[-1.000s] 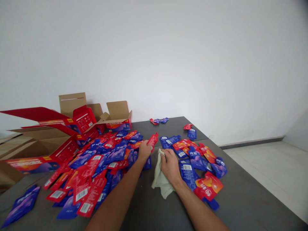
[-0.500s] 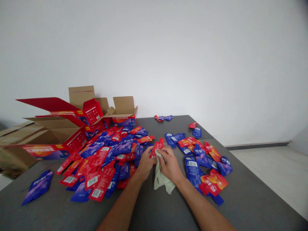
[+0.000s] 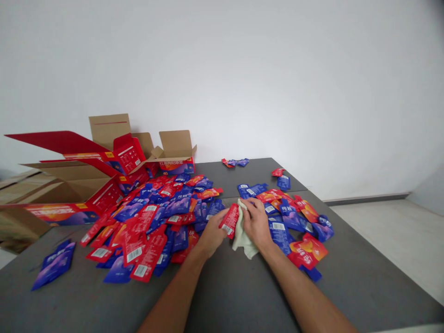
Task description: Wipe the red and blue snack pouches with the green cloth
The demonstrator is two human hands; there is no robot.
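A red pouch (image 3: 229, 221) with a white barcode label is gripped at its left side by my left hand (image 3: 212, 235). My right hand (image 3: 255, 223) closes round a pale green cloth (image 3: 243, 238), bunched at the pouch's upper right edge and hanging loose below. The pouch's top end is covered by the cloth and fingers. Left of my hands lies a big heap of red and blue pouches (image 3: 149, 222). To the right, a smaller spread of similar pouches (image 3: 291, 217) rests beside my right wrist.
Open red cardboard boxes (image 3: 86, 203) stand at the left, with a smaller open box (image 3: 176, 165) behind the heap. A lone blue pouch (image 3: 55, 266) lies near the left edge. Several pouches (image 3: 236, 163) sit at the back of the dark table (image 3: 239, 296), before a white wall.
The pouch has turned so its barcode side shows, and the cloth has shifted to its right edge. Both hands have moved slightly right. The camera view has shifted a little.
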